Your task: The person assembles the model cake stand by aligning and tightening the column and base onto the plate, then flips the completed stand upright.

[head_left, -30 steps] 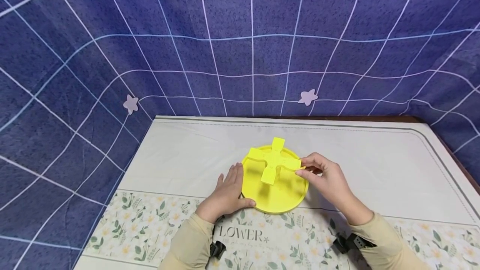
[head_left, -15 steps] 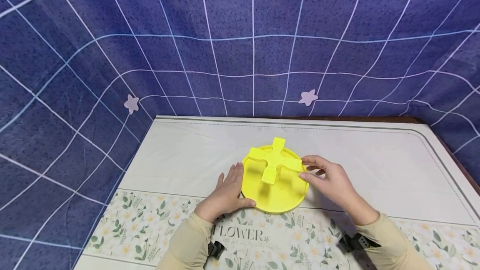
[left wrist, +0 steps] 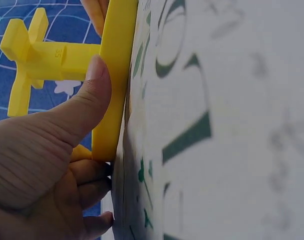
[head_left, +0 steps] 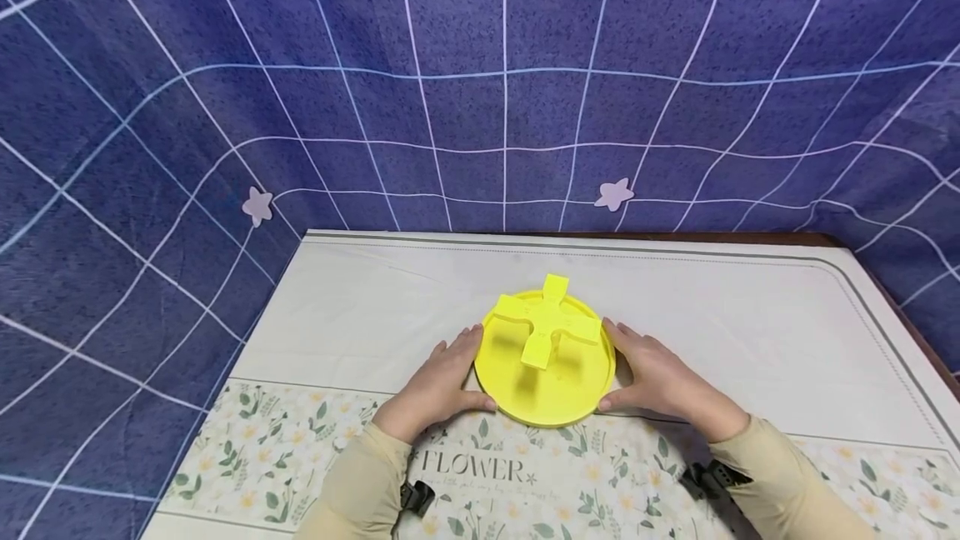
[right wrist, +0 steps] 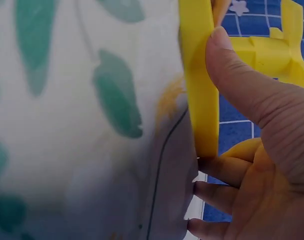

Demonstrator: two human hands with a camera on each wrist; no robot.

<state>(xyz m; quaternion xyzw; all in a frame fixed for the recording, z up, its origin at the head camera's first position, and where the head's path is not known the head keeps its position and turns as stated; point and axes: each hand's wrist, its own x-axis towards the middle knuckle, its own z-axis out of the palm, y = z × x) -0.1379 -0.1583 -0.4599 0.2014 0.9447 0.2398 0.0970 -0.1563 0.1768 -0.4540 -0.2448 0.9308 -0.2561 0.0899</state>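
Note:
A round yellow base (head_left: 557, 407) with a raised rim lies on the table. A yellow four-armed cross (head_left: 547, 322) stands over it on a central post (left wrist: 66, 61), which bears small raised digits. My left hand (head_left: 438, 383) holds the base's left edge, its thumb at the front and its fingers along the side. On the opposite edge, my right hand (head_left: 663, 373) holds in the same way, its thumb (right wrist: 237, 75) against the rim in the right wrist view. In both wrist views the fingertips reach the tablecloth beside the base.
A white tablecloth (head_left: 390, 290) with a floral band (head_left: 300, 440) and the word FLOWER covers the table. Behind and to the left hangs a dark blue curtain (head_left: 465, 107) with grid lines and stars. Black straps with small devices (head_left: 416, 497) sit at both wrists.
My right hand has left the cross's right arm and moved down to the base's right edge. The left hand stays at the left edge, and the base has shifted very slightly left.

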